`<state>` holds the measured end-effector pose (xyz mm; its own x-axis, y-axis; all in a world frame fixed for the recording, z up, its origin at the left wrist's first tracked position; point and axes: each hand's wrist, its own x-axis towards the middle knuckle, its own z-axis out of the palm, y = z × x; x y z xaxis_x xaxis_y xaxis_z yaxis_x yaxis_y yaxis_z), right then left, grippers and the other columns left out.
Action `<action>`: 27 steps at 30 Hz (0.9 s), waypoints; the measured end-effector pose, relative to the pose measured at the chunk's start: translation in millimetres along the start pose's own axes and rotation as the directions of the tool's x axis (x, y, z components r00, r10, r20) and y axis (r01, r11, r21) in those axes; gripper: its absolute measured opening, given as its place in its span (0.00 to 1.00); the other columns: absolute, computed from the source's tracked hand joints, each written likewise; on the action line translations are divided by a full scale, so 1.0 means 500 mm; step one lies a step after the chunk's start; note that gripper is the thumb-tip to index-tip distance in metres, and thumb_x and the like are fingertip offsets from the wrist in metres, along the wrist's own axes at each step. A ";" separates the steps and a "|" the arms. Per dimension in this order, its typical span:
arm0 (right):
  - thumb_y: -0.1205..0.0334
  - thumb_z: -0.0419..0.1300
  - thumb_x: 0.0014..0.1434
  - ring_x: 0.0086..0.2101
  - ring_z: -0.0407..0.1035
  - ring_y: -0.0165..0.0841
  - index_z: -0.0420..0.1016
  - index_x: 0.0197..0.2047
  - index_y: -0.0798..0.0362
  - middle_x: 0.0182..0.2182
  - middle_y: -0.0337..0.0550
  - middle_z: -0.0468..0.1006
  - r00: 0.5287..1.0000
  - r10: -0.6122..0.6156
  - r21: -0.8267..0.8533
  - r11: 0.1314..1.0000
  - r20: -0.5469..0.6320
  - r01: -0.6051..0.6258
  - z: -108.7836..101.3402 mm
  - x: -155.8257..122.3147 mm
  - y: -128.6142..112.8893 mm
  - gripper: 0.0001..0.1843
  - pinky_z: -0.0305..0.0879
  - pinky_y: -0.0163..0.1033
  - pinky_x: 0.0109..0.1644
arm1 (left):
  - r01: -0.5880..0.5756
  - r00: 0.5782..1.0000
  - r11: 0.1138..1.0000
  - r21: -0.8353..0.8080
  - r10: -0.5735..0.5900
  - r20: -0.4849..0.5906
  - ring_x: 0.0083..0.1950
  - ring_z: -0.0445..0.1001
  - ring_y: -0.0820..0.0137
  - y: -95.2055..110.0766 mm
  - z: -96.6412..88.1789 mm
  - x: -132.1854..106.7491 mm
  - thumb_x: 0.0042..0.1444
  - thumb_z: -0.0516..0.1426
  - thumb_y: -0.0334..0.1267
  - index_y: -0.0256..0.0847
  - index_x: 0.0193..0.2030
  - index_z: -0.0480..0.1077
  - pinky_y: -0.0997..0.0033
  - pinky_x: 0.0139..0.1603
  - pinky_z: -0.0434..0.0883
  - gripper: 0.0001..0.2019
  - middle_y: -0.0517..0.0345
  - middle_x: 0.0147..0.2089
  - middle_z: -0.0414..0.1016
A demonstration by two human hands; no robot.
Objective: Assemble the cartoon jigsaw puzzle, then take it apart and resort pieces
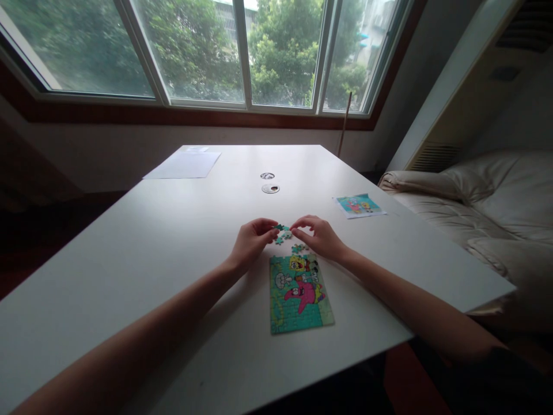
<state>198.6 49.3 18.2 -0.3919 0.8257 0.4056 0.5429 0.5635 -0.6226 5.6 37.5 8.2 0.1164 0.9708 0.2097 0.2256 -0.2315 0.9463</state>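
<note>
A partly assembled jigsaw puzzle [298, 297] with cartoon figures on a teal ground lies flat on the white table. Just beyond its far edge is a small cluster of loose puzzle pieces [279, 241]. My left hand [256, 239] is at the left of this cluster, thumb and forefinger closed on a teal puzzle piece [280, 227]. From the right, my right hand [318, 235] reaches to the same cluster, its thumb and forefinger together at a pale piece [288, 234]. Whether those fingertips grip that piece is too small to tell.
A picture sheet [360, 205] with similar cartoon figures lies on the table [194, 230] at the right. Two round flat items [271, 189] are farther back, and white paper [184, 165] lies back left. A pale sofa [496, 213] stands beyond the right edge, windows ahead.
</note>
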 end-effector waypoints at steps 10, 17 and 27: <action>0.57 0.63 0.49 0.30 0.66 0.30 0.75 0.33 0.54 0.29 0.42 0.75 0.911 -0.001 -0.125 0.991 0.413 0.057 -0.056 0.000 0.028 0.11 0.60 0.35 0.35 | -0.058 0.996 0.873 0.485 0.083 -0.030 0.39 0.70 0.63 -0.015 -0.044 0.021 0.49 0.56 0.39 0.40 0.37 0.74 0.61 0.43 0.66 0.10 0.52 0.38 0.75; 0.60 0.62 0.50 0.28 0.63 0.27 0.73 0.33 0.57 0.28 0.41 0.73 0.898 0.123 -0.166 0.984 0.423 -0.057 -0.047 0.001 0.031 0.09 0.58 0.32 0.32 | -0.111 0.991 0.747 0.655 0.036 0.128 0.37 0.69 0.64 -0.028 -0.069 0.038 0.49 0.55 0.42 0.39 0.36 0.75 0.64 0.40 0.65 0.13 0.50 0.37 0.72; 0.62 0.58 0.53 0.31 0.63 0.29 0.72 0.36 0.55 0.33 0.43 0.75 0.992 0.072 -0.187 0.981 0.100 -0.052 -0.009 0.006 0.047 0.07 0.59 0.35 0.38 | -0.265 0.939 0.700 0.663 0.032 0.342 0.37 0.70 0.66 -0.004 -0.085 0.044 0.48 0.57 0.45 0.40 0.38 0.75 0.68 0.39 0.65 0.14 0.52 0.37 0.73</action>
<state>213.5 65.0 7.7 -0.4242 0.8575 0.2910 0.6921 0.5142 -0.5065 -33.4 61.9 21.5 0.4471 0.8830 0.1431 0.7685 -0.4610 0.4436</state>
